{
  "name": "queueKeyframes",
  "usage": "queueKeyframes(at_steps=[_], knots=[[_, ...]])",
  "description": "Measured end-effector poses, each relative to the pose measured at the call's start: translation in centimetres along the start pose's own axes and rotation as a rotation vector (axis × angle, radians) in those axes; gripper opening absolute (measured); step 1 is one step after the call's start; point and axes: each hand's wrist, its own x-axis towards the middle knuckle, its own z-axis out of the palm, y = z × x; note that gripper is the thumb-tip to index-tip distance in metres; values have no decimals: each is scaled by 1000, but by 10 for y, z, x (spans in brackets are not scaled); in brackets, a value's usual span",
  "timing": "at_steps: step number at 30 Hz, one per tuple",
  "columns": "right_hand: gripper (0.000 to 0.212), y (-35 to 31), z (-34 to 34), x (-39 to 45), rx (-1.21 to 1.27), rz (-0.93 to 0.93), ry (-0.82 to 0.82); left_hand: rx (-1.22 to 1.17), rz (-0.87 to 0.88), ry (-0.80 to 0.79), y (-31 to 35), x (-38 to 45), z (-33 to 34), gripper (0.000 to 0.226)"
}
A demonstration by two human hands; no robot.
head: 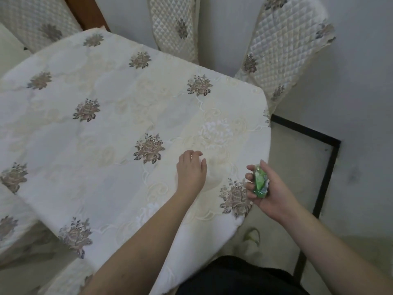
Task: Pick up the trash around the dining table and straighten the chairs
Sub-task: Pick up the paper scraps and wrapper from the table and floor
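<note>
The dining table (102, 128) is covered by a cream cloth with embroidered flowers. My left hand (191, 170) hovers palm down over the cloth near the table's right corner, fingers loosely bent, holding nothing that I can see. My right hand (268, 190) grips a crumpled green wrapper (260, 182) just off the table's right edge. Two chairs with quilted covers stand past the far edge, one (174, 26) at the middle and one (282, 52) tilted at the right. A third chair back (36, 22) shows at the top left.
The floor at the right is pale tile with a black border line (327, 167). A slipper (252, 241) shows below the table corner. Another cushioned seat (12, 235) peeks from under the cloth at the lower left.
</note>
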Motion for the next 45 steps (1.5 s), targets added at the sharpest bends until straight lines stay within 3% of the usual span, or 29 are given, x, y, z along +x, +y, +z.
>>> queueKeyframes(at_steps=[2, 5, 8, 13, 16, 19, 25, 31, 33, 35, 37, 39, 41, 45], knots=[[27, -10, 1, 8, -51, 14, 0, 55, 18, 10, 0, -4, 11, 33], [27, -27, 3, 19, -99, 16, -21, 110, 11, -96, -1, -15, 24, 40], [27, -42, 3, 29, -142, 38, -40, 241, -79, -279, 0, -21, 27, 61], [27, -54, -1, 41, -187, 101, -61, 275, -183, -376, 5, -23, 27, 89], [27, -57, -4, 47, -196, 133, -80, 247, -211, -400, 9, -24, 30, 104], [27, -61, -7, 49, -196, 154, -93, 205, -235, -319, 14, -23, 32, 108], [27, -68, -14, 51, -199, 162, -95, 150, -184, -128, 14, -17, 36, 96], [27, -73, -22, 51, -196, 165, -90, -29, -206, -69, 14, -13, 39, 32], [27, -73, -23, 50, -186, 161, -90, -67, -205, -22, 14, -10, 36, 22], [28, -73, -25, 50, -178, 156, -87, -165, -274, -45, 20, -4, 26, 19], [28, -73, -26, 48, -166, 151, -79, -378, -469, -110, 31, 1, 11, 18], [28, -72, -25, 47, -152, 141, -74, -863, -724, -112, 43, 6, -8, 21], [28, -70, -25, 44, -145, 128, -71, -1373, -856, -87, 48, 8, -20, 28], [28, -62, -23, 36, -131, 96, -56, -1606, -899, -111, 47, 9, -42, 43]])
